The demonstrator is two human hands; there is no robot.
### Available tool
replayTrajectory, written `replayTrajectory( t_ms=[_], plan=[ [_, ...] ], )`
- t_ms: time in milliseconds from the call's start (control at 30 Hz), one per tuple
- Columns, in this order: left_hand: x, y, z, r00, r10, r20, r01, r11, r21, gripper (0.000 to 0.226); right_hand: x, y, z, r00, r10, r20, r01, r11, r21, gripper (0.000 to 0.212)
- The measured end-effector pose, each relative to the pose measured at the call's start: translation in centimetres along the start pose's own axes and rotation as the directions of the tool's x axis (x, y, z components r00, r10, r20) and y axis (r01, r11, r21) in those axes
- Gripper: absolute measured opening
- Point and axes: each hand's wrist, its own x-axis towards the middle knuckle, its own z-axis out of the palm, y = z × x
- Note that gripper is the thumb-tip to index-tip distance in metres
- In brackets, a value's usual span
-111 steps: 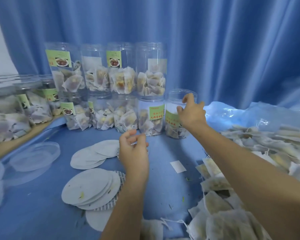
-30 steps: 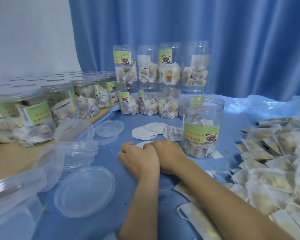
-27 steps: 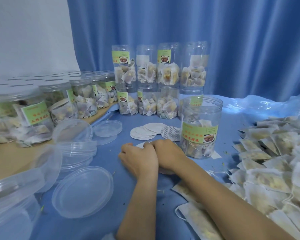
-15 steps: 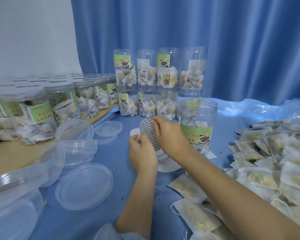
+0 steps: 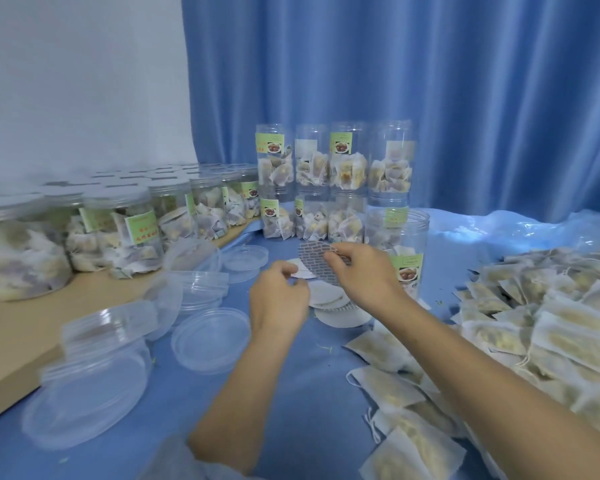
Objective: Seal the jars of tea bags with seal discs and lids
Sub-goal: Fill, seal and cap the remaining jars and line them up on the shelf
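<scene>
My right hand pinches a seal disc and holds it tilted above the blue table, its grey patterned face toward me. My left hand is just left of it, fingers curled, its fingertips pinched at a white disc edge beside the patterned one. An open jar of tea bags with a green label stands just behind my right hand. More white seal discs lie under my hands. Clear lids lie to the left.
Two stacked rows of filled jars stand at the back by the blue curtain. Lidded jars crowd a wooden board on the left. Loose tea bags are heaped on the right and near my right forearm. A stack of lids sits front left.
Both hands lifted a patterned seal disc off the pile on the table. My right hand now holds it higher and tilted, and my left hand has slipped to its lower left edge.
</scene>
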Motion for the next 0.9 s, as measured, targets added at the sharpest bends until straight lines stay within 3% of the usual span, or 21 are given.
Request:
replayTrajectory(
  t_ms=[67, 133, 200, 300, 400, 467, 600, 700, 767, 833, 900],
  plan=[
    [-0.4, -1.4, -2.3, 0.997, 0.008, -0.075, 0.013, 0.960, 0.281, 0.035, -0.3, -0.8, 0.4, 0.999, -0.040, -0.017, 0.040, 0.999, -0.003, 0.029],
    [-0.9, -2.8, -4.0, 0.993, -0.038, -0.109, 0.090, 0.844, 0.529, 0.040, -0.4, -1.7, 0.7, 0.999, -0.041, -0.009, 0.041, 0.999, -0.016, 0.033],
    [-1.5, -4.0, -4.9, 0.990, -0.080, -0.115, 0.135, 0.754, 0.643, 0.045, -0.6, -2.3, 1.0, 0.999, -0.037, 0.029, 0.037, 0.999, -0.014, 0.036],
    [-1.6, -5.5, -4.9, 0.988, -0.125, -0.090, 0.153, 0.721, 0.676, 0.049, -1.0, -2.6, 1.7, 0.991, -0.038, 0.127, 0.040, 0.999, -0.013, 0.025],
    [-0.9, -6.4, -3.9, 0.991, -0.127, 0.031, 0.087, 0.817, 0.570, 0.053, -1.2, -2.4, 2.2, 0.988, -0.054, 0.145, 0.057, 0.998, -0.012, 0.024],
    [-0.5, -6.7, -2.9, 0.991, -0.053, 0.123, -0.019, 0.853, 0.522, 0.054, -1.3, -2.1, 2.3, 0.989, -0.065, 0.136, 0.067, 0.998, -0.010, 0.023],
    [0.6, -6.9, -0.8, 0.971, 0.102, 0.216, -0.213, 0.777, 0.593, 0.054, -1.0, -0.7, 2.3, 0.995, -0.041, 0.093, 0.042, 0.999, -0.015, 0.023],
    [1.7, -6.5, 0.8, 0.957, 0.194, 0.215, -0.278, 0.827, 0.489, 0.049, -0.7, 0.6, 1.9, 1.000, -0.016, 0.004, 0.016, 1.000, 0.018, 0.023],
    [2.1, -6.0, 1.9, 0.945, 0.273, 0.179, -0.318, 0.892, 0.320, 0.042, -0.4, 1.3, 1.2, 0.995, 0.013, -0.095, -0.004, 0.996, 0.092, 0.022],
    [2.4, -5.3, 2.8, 0.950, 0.296, 0.098, -0.300, 0.954, 0.031, 0.035, -0.1, 2.0, 0.4, 0.975, 0.051, -0.216, -0.014, 0.985, 0.172, 0.019],
    [2.7, -3.8, 3.4, 0.982, 0.185, 0.026, -0.168, 0.936, -0.309, 0.025, 0.2, 2.6, -0.4, 0.946, 0.112, -0.305, -0.029, 0.965, 0.262, 0.014]
  ],
)
